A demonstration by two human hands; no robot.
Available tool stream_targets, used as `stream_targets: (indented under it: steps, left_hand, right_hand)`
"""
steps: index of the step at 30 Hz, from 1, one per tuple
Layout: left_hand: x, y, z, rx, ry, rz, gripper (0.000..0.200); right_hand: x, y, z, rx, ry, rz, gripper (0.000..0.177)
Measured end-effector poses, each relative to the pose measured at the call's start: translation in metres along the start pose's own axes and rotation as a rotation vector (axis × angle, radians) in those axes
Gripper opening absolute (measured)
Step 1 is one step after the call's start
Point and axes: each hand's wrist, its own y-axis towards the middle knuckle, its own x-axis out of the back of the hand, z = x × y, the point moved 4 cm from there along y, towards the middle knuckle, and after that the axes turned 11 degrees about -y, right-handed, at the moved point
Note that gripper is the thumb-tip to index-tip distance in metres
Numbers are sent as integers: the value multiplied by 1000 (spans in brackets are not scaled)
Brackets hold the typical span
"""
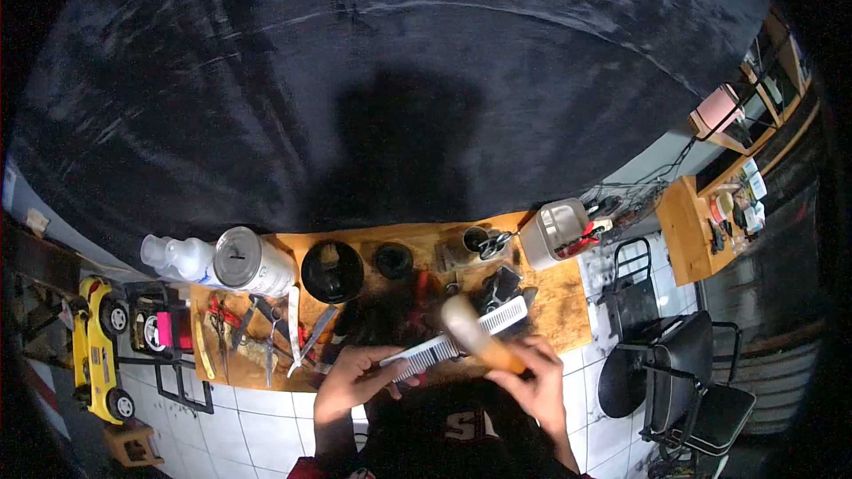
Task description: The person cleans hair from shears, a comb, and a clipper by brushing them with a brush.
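A white comb (423,357) is pinched at its lower left end by my left hand (355,377), over the table's front edge. My right hand (535,379) grips the orange handle of a brush (475,334), whose pale head is blurred and lies across the middle of the comb. The comb slants up to the right, its far end above the wooden table (564,315). Whether the brush touches the comb cannot be made out.
Behind my hands stand a black bowl (332,272), a large white can (255,263) and a grey container (556,233). Scissors and razors lie at the table's left. A black chair (688,372) stands right, a yellow toy car (96,350) left.
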Motion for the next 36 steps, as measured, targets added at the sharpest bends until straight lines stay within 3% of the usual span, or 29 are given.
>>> stream_targets:
  steps: [3,6,7,9,10,13,16,19,20,23,27,31,35,36]
  left_hand:
    - [9,-2,5,-22,42,2,28]
    - [17,-3,10,-4,-3,32,28]
    - [17,-4,10,15,-30,47,28]
    - [16,-1,10,40,4,120,28]
    - [14,0,9,52,22,158,28]
    - [6,9,-6,83,70,226,30]
    - [9,24,-3,2,122,247,31]
    - [-2,29,-22,-384,466,91,31]
    - [-7,28,-26,-366,433,-30,34]
    - [-12,26,-34,-635,699,-238,39]
    - [-19,13,-29,-746,715,-527,21]
    - [-14,10,-4,-416,733,-538,14]
    - [-23,23,-7,-813,628,-626,15]
    - [-20,22,-4,-657,587,-618,14]
  right_hand:
    - [18,3,-22,-204,-107,-162,33]
    - [28,0,-44,-238,-171,-343,15]
    - [24,-1,-49,-292,-30,-304,16]
    - [16,-11,-46,-589,521,-162,28]
    - [8,-11,-51,-441,629,-111,29]
    - [0,-5,-34,-514,802,-49,26]
    - [-2,-10,-39,-619,919,-113,25]
    - [-3,-13,-45,-578,926,-229,21]
    - [-2,-14,-47,-567,920,-264,21]
    - [-1,-18,-52,-566,896,-357,23]
    - [-1,-17,-48,-617,880,-455,25]
    - [-4,-14,-51,-607,889,-487,26]
    - [-6,-9,-43,-627,894,-522,26]
    - [-7,-8,-43,-626,897,-516,26]
